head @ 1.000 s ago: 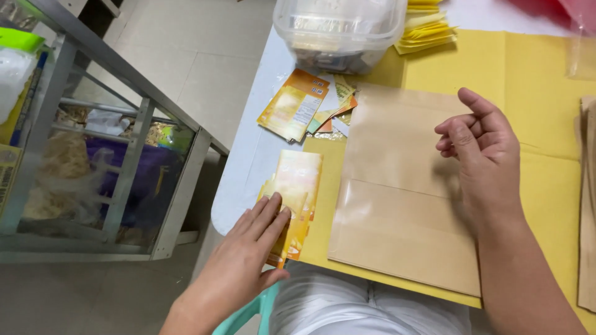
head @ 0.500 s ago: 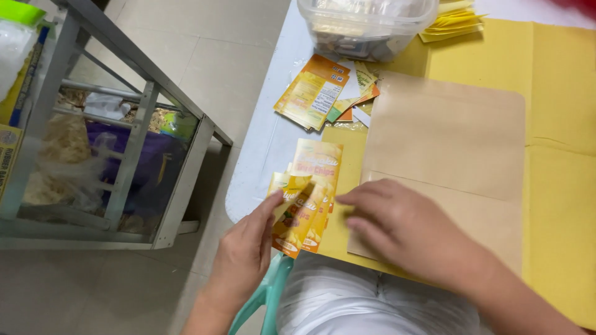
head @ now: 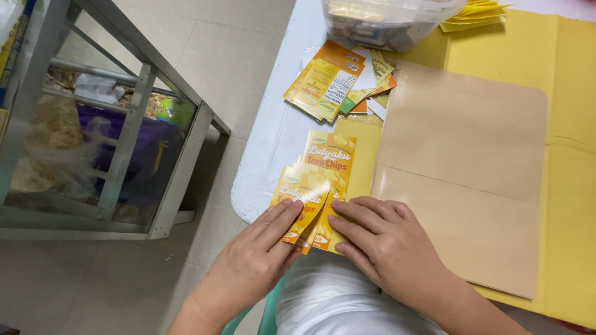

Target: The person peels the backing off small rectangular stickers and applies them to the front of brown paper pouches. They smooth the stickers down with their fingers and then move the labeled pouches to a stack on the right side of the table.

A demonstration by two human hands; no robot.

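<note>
Head view: yellow pouches (head: 323, 180) under both hands' fingertips (head: 292, 208).

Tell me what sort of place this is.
Probably a small home or shop packing spot rather than a factory. A white table covered with yellow paper holds flat yellow snack pouches under both hands, a clear plastic bin of supplies, and a metal rack of stored goods stands on the tiled floor.
</note>
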